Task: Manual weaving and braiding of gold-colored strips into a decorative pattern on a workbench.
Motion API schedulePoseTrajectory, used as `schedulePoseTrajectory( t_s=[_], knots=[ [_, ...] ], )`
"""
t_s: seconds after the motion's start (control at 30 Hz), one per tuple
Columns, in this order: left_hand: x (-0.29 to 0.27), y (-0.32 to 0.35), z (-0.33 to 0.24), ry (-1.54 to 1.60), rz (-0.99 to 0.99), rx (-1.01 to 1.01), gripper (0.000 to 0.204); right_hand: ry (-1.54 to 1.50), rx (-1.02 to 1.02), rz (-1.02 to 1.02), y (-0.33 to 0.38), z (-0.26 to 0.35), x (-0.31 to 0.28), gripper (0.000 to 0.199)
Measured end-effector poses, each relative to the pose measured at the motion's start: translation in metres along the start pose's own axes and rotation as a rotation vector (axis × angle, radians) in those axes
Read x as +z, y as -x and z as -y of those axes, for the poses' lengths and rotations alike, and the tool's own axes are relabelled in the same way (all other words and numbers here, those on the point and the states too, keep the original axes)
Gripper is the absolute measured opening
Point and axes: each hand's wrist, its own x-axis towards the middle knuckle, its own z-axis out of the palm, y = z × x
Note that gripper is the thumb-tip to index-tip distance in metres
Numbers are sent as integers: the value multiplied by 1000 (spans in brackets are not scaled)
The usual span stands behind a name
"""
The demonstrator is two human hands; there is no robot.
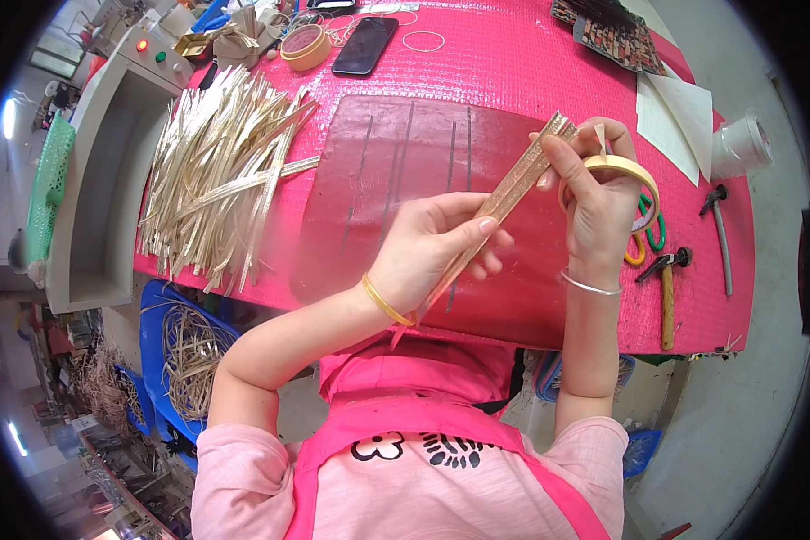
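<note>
My left hand (436, 247) grips a bundle of thin pale bamboo strips (513, 184) near its lower half, above a dark red mat (396, 153) on the pink table (513, 63). My right hand (594, 193) pinches the upper end of the same bundle and carries a roll of tan tape (637, 171) around its fingers. A loose tape end sticks up by the thumb. Both wrists wear bangles.
A big heap of pale strips (216, 171) lies at the table's left. A phone (365, 45), another tape roll (304, 47) and rubber bands sit at the far edge. Scissors (650, 232), a hammer (666, 292), a second tool (720, 234) and paper (679, 112) lie right. A blue basket (175, 346) of strips stands below.
</note>
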Motion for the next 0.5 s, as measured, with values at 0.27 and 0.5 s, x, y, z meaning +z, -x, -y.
schedulePoseTrajectory(
  t_s=[0.27, 0.5],
  knots=[
    [-15, 8, 10, 7, -90, -42, 29, 12, 102, 30, -11, -12, -5, 24],
    [-20, 7, 11, 33, -139, -83, 27, 38, 145, 65, -10, -21, -1, 24]
  ],
)
